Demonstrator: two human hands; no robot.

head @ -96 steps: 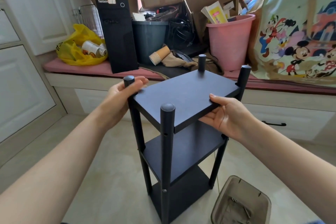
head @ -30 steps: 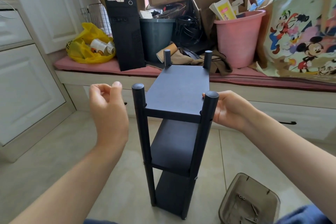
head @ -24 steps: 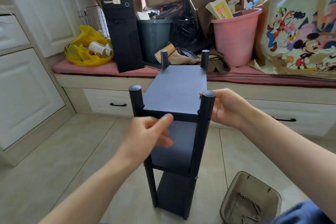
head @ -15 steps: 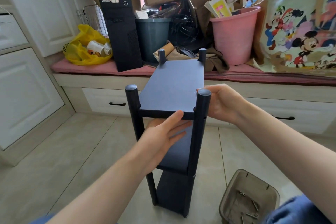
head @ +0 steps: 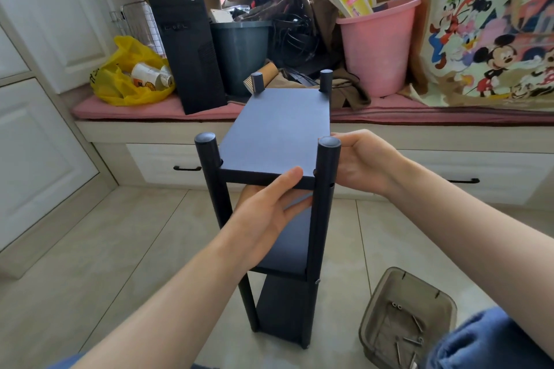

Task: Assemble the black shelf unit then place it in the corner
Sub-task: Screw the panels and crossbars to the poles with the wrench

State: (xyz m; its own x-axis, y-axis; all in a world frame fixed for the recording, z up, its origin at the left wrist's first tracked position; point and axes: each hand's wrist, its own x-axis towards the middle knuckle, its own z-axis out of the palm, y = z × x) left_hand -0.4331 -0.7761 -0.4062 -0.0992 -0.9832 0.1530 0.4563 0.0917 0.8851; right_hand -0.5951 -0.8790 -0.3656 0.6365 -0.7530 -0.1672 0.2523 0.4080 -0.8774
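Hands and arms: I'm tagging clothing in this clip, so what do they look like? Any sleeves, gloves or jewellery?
The left hand and right hand are bare: no gloves, rings or watch show. Both forearms are uncovered as well, with no sleeves in view. Blue cloth at the lower right edge may be trousers.

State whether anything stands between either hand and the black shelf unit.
Nothing visible does. The left hand holds the shelf unit by its top board's near edge, and the right hand holds its right side.
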